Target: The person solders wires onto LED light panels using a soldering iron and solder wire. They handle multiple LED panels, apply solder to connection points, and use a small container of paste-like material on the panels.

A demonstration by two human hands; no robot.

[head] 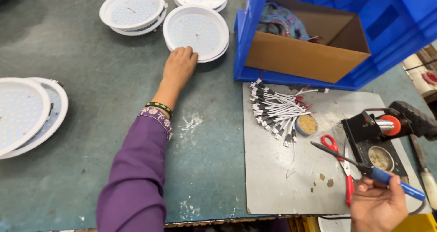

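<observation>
Left hand: the left hand (pixel 180 64) is reaching out from a purple sleeve toward the far middle of the dark green surface (pixel 91 122), fingers curling onto the near rim of a round white LED panel light (pixel 196 31); it is touching the rim, not lifting it.
Right hand: the right hand (pixel 378 203) is sitting at the near right corner of the surface, clenching the blue handle of a thin soldering iron (pixel 364 168) whose dark tip is pointing up and to the left.
Panel light: the round white disc is lying flat near the far edge of the surface, just left of the blue plastic crate (pixel 255 27).
Other lights: more round white panel lights (pixel 132 10) are resting at the far edge, and a stack of two (pixel 27 116) is lying at the left edge.
Crate: it is standing at the far right corner and is holding a brown cardboard box (pixel 305 56) with patterned cloth inside.
Grey mat: a grey rectangular sheet (pixel 277 177) is covering the near right part of the surface.
On the mat: a bundle of white wires with black connectors (pixel 277 111) is lying near its far edge, touching a small round tin of yellowish paste (pixel 306 124); red-handled scissors (pixel 339 159) are lying beside the iron's tip.
Stand: a black soldering stand with an orange-ended spool (pixel 382 132) is sitting at the right edge.
</observation>
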